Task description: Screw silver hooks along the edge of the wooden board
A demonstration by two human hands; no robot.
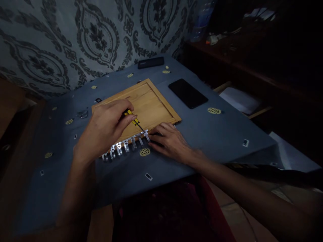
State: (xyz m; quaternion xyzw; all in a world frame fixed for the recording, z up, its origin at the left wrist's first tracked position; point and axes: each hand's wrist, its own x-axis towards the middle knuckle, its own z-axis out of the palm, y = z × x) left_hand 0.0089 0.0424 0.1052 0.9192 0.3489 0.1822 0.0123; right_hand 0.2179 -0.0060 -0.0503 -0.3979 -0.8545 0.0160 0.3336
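Left hand, left of centre: thumb and fingers pinch one yellow-and-black screwdriver, tip at the right end of one metal strip. I count roughly seven hooks along the lower edge of one wooden board, mid-frame. Right hand, fingers bunched beside the end hook; can't tell if pinching. Two dark slabs: one phone right of the board, one oblong device top centre.

Two hands: the left, gripping one screwdriver, and the right, just beside the tip. Beneath the grip, one board; along its near edge, about seven hooks, the leftmost hard to separate. Right of and beyond the grip, one phone; farther beyond, one black case and one bottle.
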